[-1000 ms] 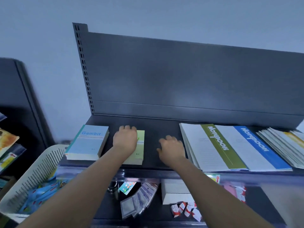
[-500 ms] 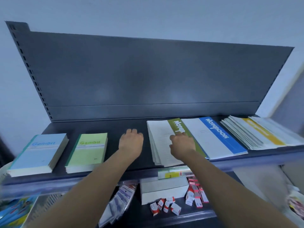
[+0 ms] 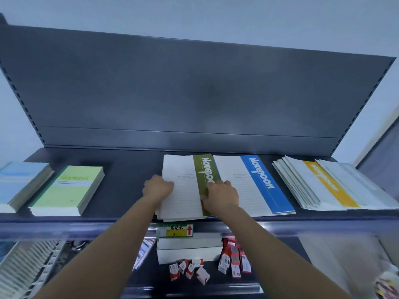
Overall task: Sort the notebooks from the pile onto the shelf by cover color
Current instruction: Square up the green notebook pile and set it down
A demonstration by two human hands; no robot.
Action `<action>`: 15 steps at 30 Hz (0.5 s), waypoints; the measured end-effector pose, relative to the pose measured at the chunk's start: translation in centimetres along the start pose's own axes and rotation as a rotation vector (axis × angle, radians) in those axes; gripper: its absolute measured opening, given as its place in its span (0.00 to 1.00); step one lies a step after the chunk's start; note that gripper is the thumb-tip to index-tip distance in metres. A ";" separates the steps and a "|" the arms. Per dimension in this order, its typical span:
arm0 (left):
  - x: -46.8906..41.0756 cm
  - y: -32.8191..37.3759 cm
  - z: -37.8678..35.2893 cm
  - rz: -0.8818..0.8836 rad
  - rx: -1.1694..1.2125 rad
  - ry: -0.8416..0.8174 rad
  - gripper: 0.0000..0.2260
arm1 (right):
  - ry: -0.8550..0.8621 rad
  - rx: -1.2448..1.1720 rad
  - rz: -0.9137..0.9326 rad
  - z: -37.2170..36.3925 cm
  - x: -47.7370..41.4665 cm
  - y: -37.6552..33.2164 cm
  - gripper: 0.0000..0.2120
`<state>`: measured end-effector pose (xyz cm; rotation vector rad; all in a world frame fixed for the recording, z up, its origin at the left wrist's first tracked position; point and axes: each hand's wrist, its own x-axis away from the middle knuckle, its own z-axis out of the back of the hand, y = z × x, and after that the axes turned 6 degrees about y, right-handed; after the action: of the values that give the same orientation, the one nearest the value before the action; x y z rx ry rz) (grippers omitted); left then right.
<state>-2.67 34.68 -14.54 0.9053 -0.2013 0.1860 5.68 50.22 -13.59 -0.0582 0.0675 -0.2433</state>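
Note:
A stack of white notebooks with an olive-green band (image 3: 183, 186) lies mid-shelf on the dark shelf (image 3: 129, 169). My left hand (image 3: 158, 187) grips its left edge, fingers curled. My right hand (image 3: 222, 195) holds its right edge at the green band, fingers curled over it. Right of it lies a blue-banded notebook stack (image 3: 254, 182), then a fanned yellow-banded pile (image 3: 332, 184). At the left sit a light-green Gambit stack (image 3: 69, 190) and a light-blue stack (image 3: 19, 184).
The shelf's grey back panel (image 3: 194, 93) rises behind. A price label (image 3: 174, 230) hangs on the front rail. On the lower shelf are a white box (image 3: 190, 247), several small red-and-white packets (image 3: 190, 270) and a white basket (image 3: 28, 264) at the left.
Both hands have moved right from the light-green stack and bare shelf onto the green-banded stack, now gripping its two side edges. My view has swung right.

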 end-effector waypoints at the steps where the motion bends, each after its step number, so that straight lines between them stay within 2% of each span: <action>1: 0.0 0.1 0.1 0.059 0.151 -0.021 0.13 | 0.006 0.002 0.000 -0.1 0.0 0.1 0.21; 3: 0.2 0.4 0.4 0.147 0.362 -0.078 0.12 | 0.010 0.007 -0.004 -0.3 -0.1 0.2 0.21; 5: 0.3 0.6 0.4 0.190 0.438 -0.118 0.13 | 0.012 0.004 -0.012 -0.4 -0.1 0.3 0.21; 10: 0.5 0.9 0.1 0.219 0.454 -0.141 0.12 | 0.023 -0.036 -0.030 -0.6 0.0 0.8 0.20; 12: 0.7 0.9 0.0 0.207 0.465 -0.149 0.15 | 0.035 -0.073 -0.045 -0.6 0.0 0.8 0.19; 15: 1.0 0.8 -0.1 0.133 0.499 -0.075 0.16 | 0.061 -0.193 -0.077 -0.6 -0.2 0.6 0.21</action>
<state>-1.86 35.29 -13.70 1.3970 -0.2920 0.3352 5.58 50.82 -14.22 -0.2456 0.1495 -0.3146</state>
